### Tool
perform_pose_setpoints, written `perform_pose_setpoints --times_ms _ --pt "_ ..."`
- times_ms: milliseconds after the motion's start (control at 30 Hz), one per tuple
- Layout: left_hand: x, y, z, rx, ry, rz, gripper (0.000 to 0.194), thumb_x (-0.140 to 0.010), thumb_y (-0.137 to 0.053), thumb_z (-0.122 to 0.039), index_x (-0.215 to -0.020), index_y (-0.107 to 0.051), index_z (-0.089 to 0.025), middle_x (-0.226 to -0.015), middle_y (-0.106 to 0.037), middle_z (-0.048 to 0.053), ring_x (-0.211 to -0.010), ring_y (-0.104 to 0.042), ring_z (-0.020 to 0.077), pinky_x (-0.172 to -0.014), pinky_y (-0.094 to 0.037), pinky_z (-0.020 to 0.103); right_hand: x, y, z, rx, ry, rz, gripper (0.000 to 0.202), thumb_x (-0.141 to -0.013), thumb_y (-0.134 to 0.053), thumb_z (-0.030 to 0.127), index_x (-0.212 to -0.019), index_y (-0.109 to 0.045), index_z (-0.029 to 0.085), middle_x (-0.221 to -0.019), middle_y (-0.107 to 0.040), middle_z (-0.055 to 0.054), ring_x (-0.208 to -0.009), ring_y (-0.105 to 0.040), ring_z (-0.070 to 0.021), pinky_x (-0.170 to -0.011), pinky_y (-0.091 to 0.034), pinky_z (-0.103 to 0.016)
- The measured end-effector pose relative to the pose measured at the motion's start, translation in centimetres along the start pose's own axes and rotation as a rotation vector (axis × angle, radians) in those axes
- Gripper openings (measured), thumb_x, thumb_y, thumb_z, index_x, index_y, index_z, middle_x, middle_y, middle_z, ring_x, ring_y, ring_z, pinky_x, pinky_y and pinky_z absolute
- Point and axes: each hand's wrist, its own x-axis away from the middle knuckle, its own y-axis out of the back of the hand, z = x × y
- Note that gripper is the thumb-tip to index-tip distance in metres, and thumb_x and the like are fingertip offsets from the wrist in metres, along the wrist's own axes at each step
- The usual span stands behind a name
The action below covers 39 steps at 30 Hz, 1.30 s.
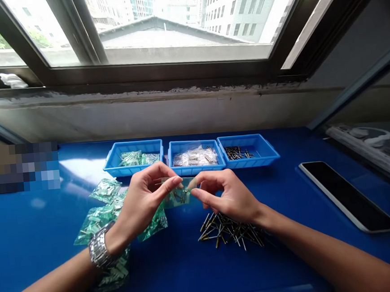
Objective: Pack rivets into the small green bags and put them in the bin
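Green plastic bag [176, 202] — small parts [181, 194] inside — in the fingertip grip of both hands [148, 192] [231, 195].

Probably a workshop — blue worktable [171, 269], parts bins [198, 168], metal pins [235, 231]

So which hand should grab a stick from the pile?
Probably the right hand: it's next to the pile, while the left hand is over by the green bags. Both hold the little bag, so the right would have to let go first.
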Motion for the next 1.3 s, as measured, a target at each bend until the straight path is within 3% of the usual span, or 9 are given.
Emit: perform_pose_setpoints --times_ms 167,267,367,533,767,1000,1300 --pt "0.48 -0.4 0.45 0.102 -0.006 0.028 0.028 -0.094 -0.07 -0.04 -0.112 -0.063 -0.02 -0.104 -0.07 0.007 -0.091 -0.07 0.0184 -0.07 -0.06 0.026 -0.12 0.22 0.27 0.028 0.077 -0.176 0.014 -0.091 -0.07 0.025 -0.082 -0.072 0.015 -0.058 -0.064 0.003 -0.042 -0.055 -0.0074 -0.041 -0.046 -0.019" --pt "0.55 -0.49 0.5 0.07 0.019 0.046 0.024 -0.094 -0.069 -0.041 -0.1 -0.064 -0.018 -0.088 -0.067 0.004 -0.073 -0.066 0.0155 -0.061 -0.058 0.025 -0.12 0.34 0.17 -0.021 0.078 -0.258 0.015 -0.092 -0.07 0.027 -0.081 -0.069 0.016 -0.057 -0.062 0.004 -0.042 -0.055 -0.0075 -0.04 -0.047 -0.019" --pt "0.5 -0.41 0.54 0.025 0.035 0.017 0.027 -0.094 -0.068 -0.041 -0.084 -0.062 -0.017 -0.07 -0.06 0.0 -0.057 -0.056 0.0108 -0.053 -0.05 0.021 -0.03 0.3 -0.19 -0.082 0.037 -0.229 0.016 -0.094 -0.069 0.031 -0.086 -0.069 0.017 -0.056 -0.061 0.005 -0.04 -0.053 -0.0073 -0.039 -0.046 -0.019" --pt "0.64 -0.34 0.66 0.083 0.067 0.013 0.03 -0.094 -0.07 -0.042 -0.081 -0.058 -0.018 -0.061 -0.057 -0.003 -0.049 -0.052 0.0091 -0.047 -0.045 0.019 -0.01 0.34 -0.54 -0.106 0.004 -0.21 0.017 -0.094 -0.07 0.034 -0.092 -0.072 0.017 -0.056 -0.063 0.005 -0.04 -0.053 -0.0071 -0.04 -0.046 -0.019" --pt "0.55 -0.47 0.41 0.095 0.054 0.019 0.022 -0.095 -0.069 -0.039 -0.103 -0.065 -0.019 -0.054 -0.05 -0.007 -0.04 -0.044 0.0065 -0.039 -0.038 0.016 0.0 0.33 -0.54 -0.165 0.024 -0.218 0.016 -0.093 -0.072 0.031 -0.086 -0.072 0.017 -0.054 -0.06 0.006 -0.039 -0.052 -0.0067 -0.038 -0.046 -0.017" --pt "0.48 -0.21 0.23 0.137 0.077 0.027 0.021 -0.093 -0.072 -0.035 -0.089 -0.066 -0.016 -0.052 -0.054 -0.006 -0.039 -0.047 0.0055 -0.038 -0.039 0.014 0.03 0.27 -0.61 -0.166 0.009 -0.241 0.017 -0.093 -0.072 0.031 -0.084 -0.072 0.017 -0.053 -0.058 0.006 -0.04 -0.051 -0.0065 -0.038 -0.043 -0.017" --pt "0.18 0.4 0.38 0.115 0.074 0.077 0.022 -0.093 -0.072 -0.034 -0.084 -0.068 -0.015 -0.049 -0.058 -0.005 -0.036 -0.047 0.0039 -0.037 -0.038 0.012 0.12 0.29 -0.55 -0.163 -0.038 -0.276 0.025 -0.095 -0.07 0.034 -0.077 -0.07 0.017 -0.05 -0.054 0.006 -0.039 -0.046 -0.0058 -0.037 -0.039 -0.018"
